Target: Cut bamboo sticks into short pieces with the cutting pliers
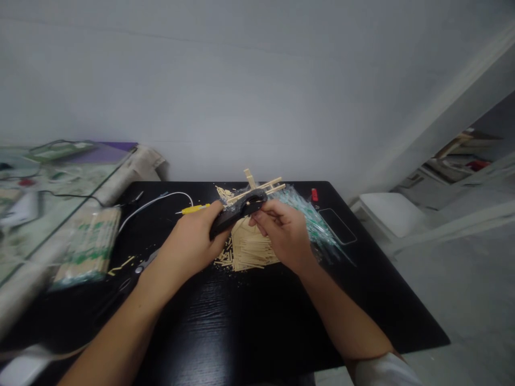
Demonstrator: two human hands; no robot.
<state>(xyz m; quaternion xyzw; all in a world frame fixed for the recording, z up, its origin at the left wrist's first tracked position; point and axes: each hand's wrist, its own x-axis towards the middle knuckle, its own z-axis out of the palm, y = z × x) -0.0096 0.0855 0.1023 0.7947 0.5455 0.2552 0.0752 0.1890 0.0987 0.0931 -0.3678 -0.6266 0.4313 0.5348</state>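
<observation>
"What is your left hand doing?"

"My left hand point(197, 233) is wrapped round the thick end of a black, curved, plastic-looking tool point(230, 217), held above the black wood-grained table point(209, 321), nearer its far edge than its near one."

"And your right?"

"My right hand point(286, 230) has thumb and fingertips drawn close together beside the tool's other end. Whether they pinch anything small, I cannot tell; the fingers hide it."

"Where's that pale, open frame of thin wooden sticks point(250, 178)?"

"Just beyond the tool, by the far edge. I can't tell whether it touches the tool or rests on something."

"How would they handle?"

"The tool looks stiff and fairly light, perhaps slippery where smooth, so the thick body is the place to grip. I'd judge the frame very light and fragile at its joins: pinch it near a crossing, not by a loose tip."

"The loose ones?"

"That heap of pale, straight wooden sticks point(253, 249) lies below my hands. They seem light, stiff and apt to roll; I'd take one mid-length. Crumpled clear-and-green plastic wrappers point(317, 222) spread toward the far right corner."
</observation>
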